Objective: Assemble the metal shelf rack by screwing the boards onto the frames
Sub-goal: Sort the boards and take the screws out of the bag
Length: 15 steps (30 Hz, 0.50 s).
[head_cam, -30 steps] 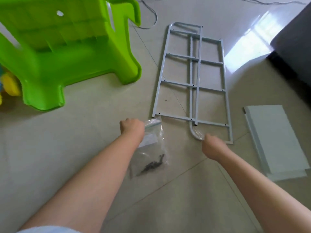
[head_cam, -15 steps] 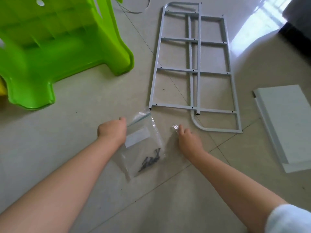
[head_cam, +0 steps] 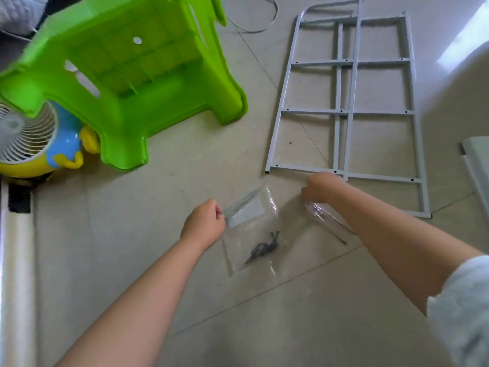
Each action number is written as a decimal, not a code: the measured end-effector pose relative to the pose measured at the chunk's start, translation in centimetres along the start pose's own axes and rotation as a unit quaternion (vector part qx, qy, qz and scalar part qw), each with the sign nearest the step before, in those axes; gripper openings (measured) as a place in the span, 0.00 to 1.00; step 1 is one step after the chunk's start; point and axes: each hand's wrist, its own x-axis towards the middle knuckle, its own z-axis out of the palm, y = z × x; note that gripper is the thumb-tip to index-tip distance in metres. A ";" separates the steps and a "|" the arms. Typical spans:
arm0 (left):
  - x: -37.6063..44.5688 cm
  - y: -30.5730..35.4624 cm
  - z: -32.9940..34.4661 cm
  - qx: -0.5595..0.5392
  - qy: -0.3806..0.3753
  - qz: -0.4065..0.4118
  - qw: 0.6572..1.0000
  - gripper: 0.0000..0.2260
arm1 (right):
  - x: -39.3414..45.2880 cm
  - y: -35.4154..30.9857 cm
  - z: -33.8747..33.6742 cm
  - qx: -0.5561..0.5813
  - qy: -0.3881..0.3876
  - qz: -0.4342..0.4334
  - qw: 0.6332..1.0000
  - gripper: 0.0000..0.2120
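A clear zip bag with several dark screws lies on the tiled floor at centre. My left hand pinches its upper left corner. My right hand is closed on the clear handle of a screwdriver, whose thin shaft points down-right beneath my forearm. Just beyond that hand, two pale grey metal frames lie flat, one overlapping the other. The edge of a white board shows at the right border.
A bright green plastic stool lies tipped at upper left. Beside it sits a small yellow and blue fan. A white tube runs along the left edge. A thin cable curls on the floor at the top.
My right hand left the frame's curved end, reached beside the bag and closed on the screwdriver. My left hand kept its pinch on the bag. The view shifted left, revealing the fan.
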 end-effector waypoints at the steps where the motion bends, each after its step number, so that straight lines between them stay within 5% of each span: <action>1: 0.0 -0.4 0.4 -0.007 -0.005 -0.018 1.000 0.08 | 0.1 0.3 -0.3 0.005 0.002 -0.006 1.000 0.14; 10: 1.4 1.3 0.3 0.083 0.004 -0.034 0.996 0.11 | -2.8 0.4 -0.2 0.166 0.012 -0.078 0.983 0.12; 15: 1.6 2.9 -1.4 -0.124 -0.012 -0.009 0.992 0.14 | -4.0 -2.2 -0.6 0.499 -0.066 -0.048 0.863 0.15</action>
